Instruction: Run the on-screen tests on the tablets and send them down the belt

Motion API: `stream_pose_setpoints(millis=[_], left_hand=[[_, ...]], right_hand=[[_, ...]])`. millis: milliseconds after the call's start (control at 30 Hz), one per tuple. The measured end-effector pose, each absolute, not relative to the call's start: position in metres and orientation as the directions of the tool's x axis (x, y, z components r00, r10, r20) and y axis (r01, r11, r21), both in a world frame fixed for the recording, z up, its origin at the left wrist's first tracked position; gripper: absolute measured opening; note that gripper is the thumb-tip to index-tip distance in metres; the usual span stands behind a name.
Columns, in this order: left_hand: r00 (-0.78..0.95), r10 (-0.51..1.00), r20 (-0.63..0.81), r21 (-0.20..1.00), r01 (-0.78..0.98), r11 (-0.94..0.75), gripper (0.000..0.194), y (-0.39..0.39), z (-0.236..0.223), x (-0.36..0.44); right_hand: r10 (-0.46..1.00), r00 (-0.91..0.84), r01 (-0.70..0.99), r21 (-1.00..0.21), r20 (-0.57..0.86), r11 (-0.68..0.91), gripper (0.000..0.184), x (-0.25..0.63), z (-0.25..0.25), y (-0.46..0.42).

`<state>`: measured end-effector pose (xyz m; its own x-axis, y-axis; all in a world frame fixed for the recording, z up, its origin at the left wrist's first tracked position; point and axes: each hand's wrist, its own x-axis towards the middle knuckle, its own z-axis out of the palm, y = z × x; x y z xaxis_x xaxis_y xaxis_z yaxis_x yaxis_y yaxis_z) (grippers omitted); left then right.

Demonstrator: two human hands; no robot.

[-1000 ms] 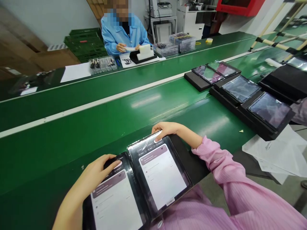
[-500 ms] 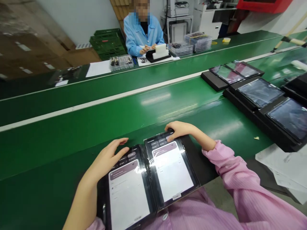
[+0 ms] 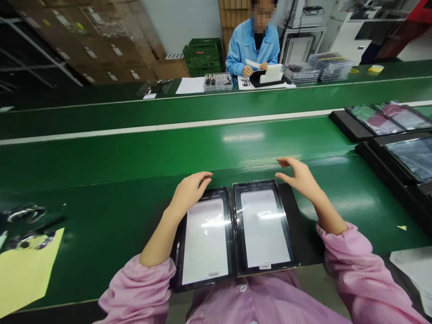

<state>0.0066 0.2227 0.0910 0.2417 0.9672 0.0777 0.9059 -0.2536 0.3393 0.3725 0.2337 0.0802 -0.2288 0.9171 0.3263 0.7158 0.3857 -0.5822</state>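
Two tablets with lit, nearly blank white screens lie side by side at the bench's near edge, the left tablet [image 3: 205, 240] and the right tablet [image 3: 263, 227]. A black foam tray [image 3: 297, 225] shows beside the right one. My left hand [image 3: 189, 193] hovers at the top of the left tablet, thumb and fingers apart, holding nothing. Off the top right corner of the right tablet, my right hand [image 3: 299, 177] is raised with thumb and fingers spread, and nothing is in it.
More tablets [image 3: 410, 157] rest in black trays at right. Papers [image 3: 413, 270] lie at lower right, and a yellow sheet [image 3: 30, 274] at lower left. Across the green conveyor [image 3: 189, 148], a person in a blue jacket [image 3: 253, 45] handles small parts near plastic trays [image 3: 332, 67].
Both hands have lifted off the tablets, the right moving away to the right. The screens went from a page with a purple banner and buttons to almost plain white. The view swung left.
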Motion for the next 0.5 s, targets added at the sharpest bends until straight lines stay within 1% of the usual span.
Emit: stream_pose_setpoints(millis=[67, 100, 167, 233, 333, 400, 500], left_hand=[[0.351, 0.935, 0.055, 0.333, 0.876, -0.349, 0.039, 0.219, 0.094, 0.012], [0.412, 0.91, 0.041, 0.323, 0.857, -0.403, 0.04, 0.216, 0.095, 0.015], [0.523, 0.852, -0.015, 0.342, 0.804, -0.487, 0.045, 0.211, 0.097, 0.023], [0.592, 0.801, -0.087, 0.396, 0.758, -0.518, 0.059, 0.205, 0.098, 0.028], [0.635, 0.76, -0.136, 0.444, 0.725, -0.526, 0.079, 0.198, 0.096, 0.029], [0.64, 0.755, -0.141, 0.448, 0.722, -0.528, 0.085, 0.196, 0.095, 0.026], [0.64, 0.75, -0.17, 0.452, 0.727, -0.517, 0.089, 0.196, 0.094, 0.022]], right_hand=[[0.886, -0.265, 0.613, -0.642, 0.381, 0.46, 0.026, 0.374, 0.08, 0.205], [0.879, -0.27, 0.591, -0.654, 0.393, 0.473, 0.023, 0.374, 0.079, 0.188], [0.874, -0.302, 0.581, -0.654, 0.38, 0.485, 0.021, 0.372, 0.075, 0.156], [0.86, -0.365, 0.595, -0.62, 0.357, 0.511, 0.023, 0.371, 0.069, 0.13], [0.8, -0.441, 0.606, -0.522, 0.407, 0.6, 0.027, 0.373, 0.055, 0.11], [0.772, -0.429, 0.621, -0.467, 0.469, 0.629, 0.028, 0.375, 0.046, 0.107], [0.783, -0.374, 0.657, -0.455, 0.497, 0.602, 0.034, 0.378, 0.035, 0.107]])
